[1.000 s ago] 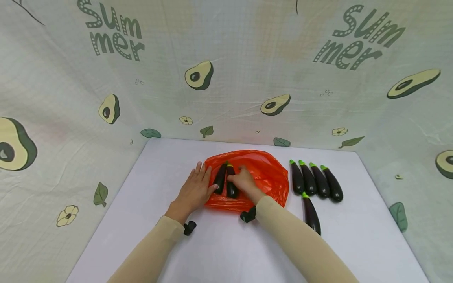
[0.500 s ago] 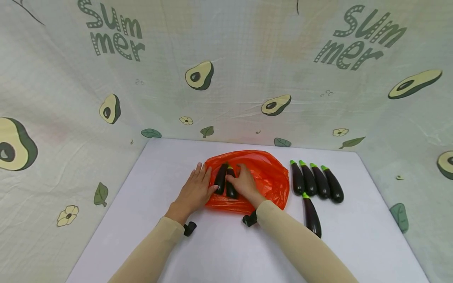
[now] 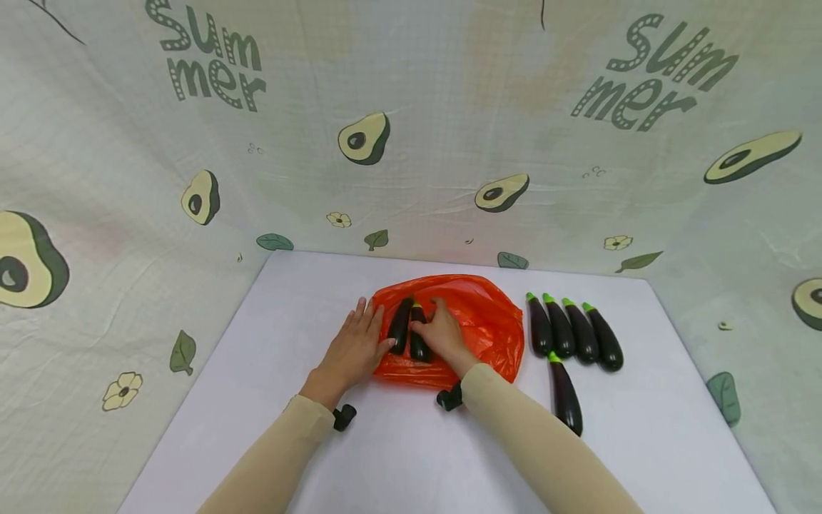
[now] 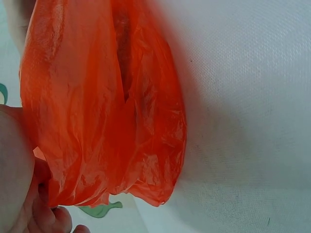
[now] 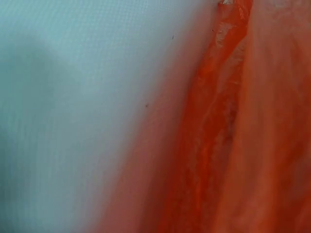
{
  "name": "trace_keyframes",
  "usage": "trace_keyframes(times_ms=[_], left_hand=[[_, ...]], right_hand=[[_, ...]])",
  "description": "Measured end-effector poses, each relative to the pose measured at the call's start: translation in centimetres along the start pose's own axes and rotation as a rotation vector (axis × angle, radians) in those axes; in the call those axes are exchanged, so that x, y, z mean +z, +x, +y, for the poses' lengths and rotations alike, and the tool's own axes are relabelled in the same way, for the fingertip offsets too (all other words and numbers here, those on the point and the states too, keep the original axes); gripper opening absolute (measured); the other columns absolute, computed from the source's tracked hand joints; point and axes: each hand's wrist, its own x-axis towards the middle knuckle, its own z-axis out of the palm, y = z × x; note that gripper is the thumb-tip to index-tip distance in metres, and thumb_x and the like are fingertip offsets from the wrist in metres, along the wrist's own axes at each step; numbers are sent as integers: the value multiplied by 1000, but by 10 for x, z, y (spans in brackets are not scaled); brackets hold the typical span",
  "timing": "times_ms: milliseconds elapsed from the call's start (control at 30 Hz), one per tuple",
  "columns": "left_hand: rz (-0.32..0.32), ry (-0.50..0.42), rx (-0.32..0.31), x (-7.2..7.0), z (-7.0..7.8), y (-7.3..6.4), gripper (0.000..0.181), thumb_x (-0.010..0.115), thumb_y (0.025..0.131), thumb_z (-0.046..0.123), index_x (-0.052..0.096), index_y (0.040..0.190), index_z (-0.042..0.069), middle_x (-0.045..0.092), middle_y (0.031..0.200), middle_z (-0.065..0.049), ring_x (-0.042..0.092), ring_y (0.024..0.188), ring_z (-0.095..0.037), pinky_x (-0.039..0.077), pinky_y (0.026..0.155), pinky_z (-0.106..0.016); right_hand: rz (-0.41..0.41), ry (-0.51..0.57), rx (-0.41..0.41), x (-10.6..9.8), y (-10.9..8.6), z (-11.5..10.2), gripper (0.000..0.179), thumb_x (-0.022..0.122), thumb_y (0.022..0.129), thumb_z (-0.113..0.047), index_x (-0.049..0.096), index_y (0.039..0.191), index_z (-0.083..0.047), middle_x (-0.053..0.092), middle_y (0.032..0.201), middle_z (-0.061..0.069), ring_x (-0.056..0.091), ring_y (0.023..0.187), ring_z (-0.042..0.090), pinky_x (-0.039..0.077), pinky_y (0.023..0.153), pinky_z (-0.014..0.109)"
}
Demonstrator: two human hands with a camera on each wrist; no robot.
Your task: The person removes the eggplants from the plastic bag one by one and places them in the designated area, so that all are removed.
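Note:
An orange-red plastic bag (image 3: 481,307) lies spread on the table, its mouth wide. Two dark eggplants sit side by side in its left half: the left eggplant (image 3: 399,328) and the right eggplant (image 3: 420,348). My right hand (image 3: 444,334) reaches over the bag and grips the right eggplant, thumb across its upper part. Fingers spread and straight, my left hand (image 3: 352,344) rests along the bag's left edge, thumb pointing toward the left eggplant. In the left wrist view the bag (image 4: 97,121) covers part of that hand. Only the bag (image 5: 272,121) and the tabletop show in the right wrist view.
Right of the bag stands a row of several eggplants (image 3: 581,332) with green stem ends. A single eggplant (image 3: 566,400) lies below them, near my right sleeve (image 3: 539,435). A printed cloth (image 3: 424,93) hangs around the white table (image 3: 308,285).
The right hand and the right eggplant's top have shifted very slightly. My left hand stays at the bag's edge, and the other eggplants keep their places.

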Motion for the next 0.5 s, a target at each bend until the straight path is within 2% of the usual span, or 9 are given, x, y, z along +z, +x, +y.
trace_keyframes(times_ms=[267, 500], left_hand=[[-6, -13, -12, -1, 1, -1, 79, 54, 108, 48, 27, 166, 1, 25, 173, -21, 6, 165, -38, 16, 132, -53], [-10, -27, -26, -2, 1, -1, 81, 55, 108, 49, 25, 167, 2, 24, 173, -21, 5, 165, -37, 16, 133, -52]], right_hand=[[49, 198, 54, 0, -1, -3, 72, 74, 94, -14, 38, 157, -7, 63, 135, 23, 70, 112, 38, 59, 99, 57], [58, 276, 50, -8, -7, -5, 71, 73, 94, -13, 39, 157, -12, 62, 140, 20, 65, 118, 36, 58, 102, 57]])
